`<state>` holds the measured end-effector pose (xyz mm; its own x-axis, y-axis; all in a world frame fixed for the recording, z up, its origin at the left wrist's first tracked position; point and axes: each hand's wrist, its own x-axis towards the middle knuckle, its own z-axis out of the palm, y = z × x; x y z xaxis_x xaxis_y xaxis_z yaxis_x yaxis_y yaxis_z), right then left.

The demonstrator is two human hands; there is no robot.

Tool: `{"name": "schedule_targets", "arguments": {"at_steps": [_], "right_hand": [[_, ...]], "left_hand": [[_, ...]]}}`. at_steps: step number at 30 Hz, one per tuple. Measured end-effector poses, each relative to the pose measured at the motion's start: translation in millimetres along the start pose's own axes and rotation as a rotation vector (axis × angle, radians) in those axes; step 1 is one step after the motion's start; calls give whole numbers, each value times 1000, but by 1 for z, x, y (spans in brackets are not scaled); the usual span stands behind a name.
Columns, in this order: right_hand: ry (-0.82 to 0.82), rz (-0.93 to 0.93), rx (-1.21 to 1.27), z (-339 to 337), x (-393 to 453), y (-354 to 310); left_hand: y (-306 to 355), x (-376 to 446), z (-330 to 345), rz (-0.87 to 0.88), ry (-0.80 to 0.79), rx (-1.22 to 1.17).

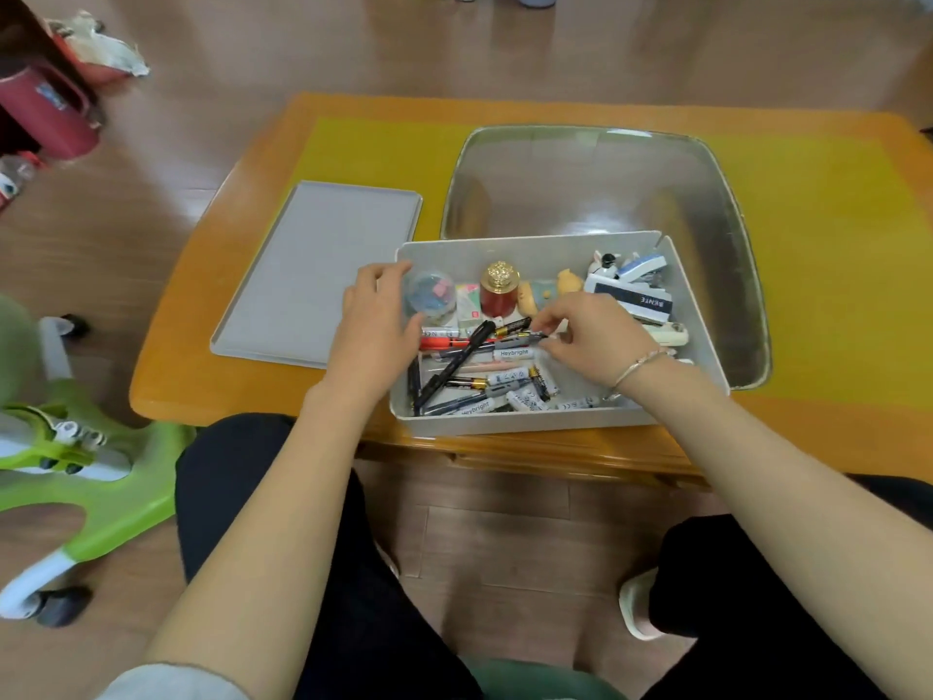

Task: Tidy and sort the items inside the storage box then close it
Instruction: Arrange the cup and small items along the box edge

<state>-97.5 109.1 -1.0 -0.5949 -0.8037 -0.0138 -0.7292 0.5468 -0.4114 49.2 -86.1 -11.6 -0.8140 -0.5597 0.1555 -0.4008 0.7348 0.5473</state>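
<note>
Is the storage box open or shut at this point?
Open. The grey lid lies flat on the table left of the box, and pens and batteries show inside.

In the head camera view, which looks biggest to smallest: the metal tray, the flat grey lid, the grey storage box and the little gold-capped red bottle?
1. metal tray, partly hidden by the box
2 and 3. storage box and grey lid: too alike to rank, and the box sits nearer the camera
4. gold-capped red bottle, clearly smallest

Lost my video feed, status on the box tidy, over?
Left hand steadying grey plastic storage box, open. Right hand pinching a pen among loose pens and batteries. Flat grey lid off, lying left. Nothing blocking.
</note>
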Motion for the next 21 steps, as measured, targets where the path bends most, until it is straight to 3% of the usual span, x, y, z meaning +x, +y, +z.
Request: {"name": "schedule_targets", "arguments": {"at_steps": [5, 8, 13, 17, 21], "right_hand": [[-160, -120, -165, 22, 25, -31], [-231, -271, -200, 36, 34, -46], [-301, -340, -332, 45, 47, -49], [-225, -304, -318, 37, 53, -34], [-334, -246, -374, 35, 58, -26]], "left_hand": [[-16, -9, 0, -115, -72, -99], [-21, -12, 3, -130, -146, -87], [-26, -12, 4, -108, -167, -37], [-28, -15, 5, -107, -162, -70], [-26, -16, 8, -104, -153, -81]]}}
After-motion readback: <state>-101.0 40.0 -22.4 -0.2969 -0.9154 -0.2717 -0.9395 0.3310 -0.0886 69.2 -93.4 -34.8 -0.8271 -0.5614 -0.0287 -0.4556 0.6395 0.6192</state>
